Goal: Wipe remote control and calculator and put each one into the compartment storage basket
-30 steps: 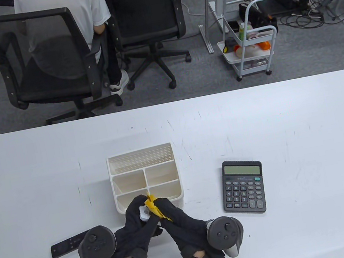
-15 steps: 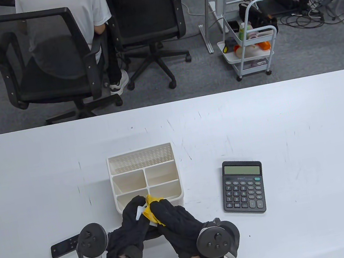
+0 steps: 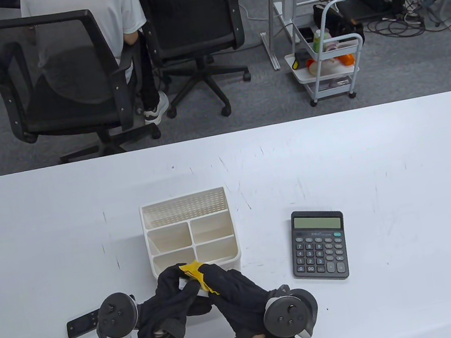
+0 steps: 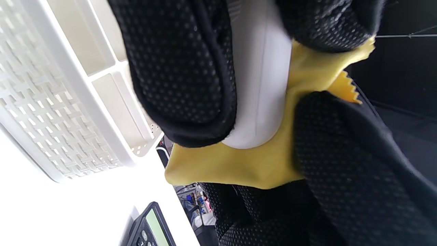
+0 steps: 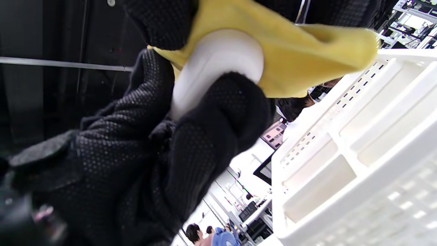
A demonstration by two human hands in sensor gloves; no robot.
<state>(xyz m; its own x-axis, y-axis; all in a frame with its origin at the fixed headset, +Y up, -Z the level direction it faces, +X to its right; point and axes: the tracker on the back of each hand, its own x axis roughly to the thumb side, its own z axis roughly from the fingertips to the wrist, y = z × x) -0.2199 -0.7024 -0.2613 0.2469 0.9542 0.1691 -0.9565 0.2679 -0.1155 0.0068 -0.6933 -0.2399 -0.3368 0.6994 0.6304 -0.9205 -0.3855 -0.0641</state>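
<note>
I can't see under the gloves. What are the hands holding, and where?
The left hand grips a white remote control around its rounded end; the right hand presses a yellow cloth against it.

My gloved fingers (image 5: 218, 112) grip a white remote (image 5: 218, 58) wrapped in yellow cloth (image 5: 293, 54), beside the white basket (image 5: 341, 164).

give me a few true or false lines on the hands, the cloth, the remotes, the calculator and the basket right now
1. The left hand grips a white plastic remote. True.
2. The yellow wiping cloth lies flat on the table. False: the right hand presses it against the white remote.
3. The dark grey calculator sits in the white compartment basket. False: it lies on the table right of it.
4. A black slim remote lies on the table. True.
</note>
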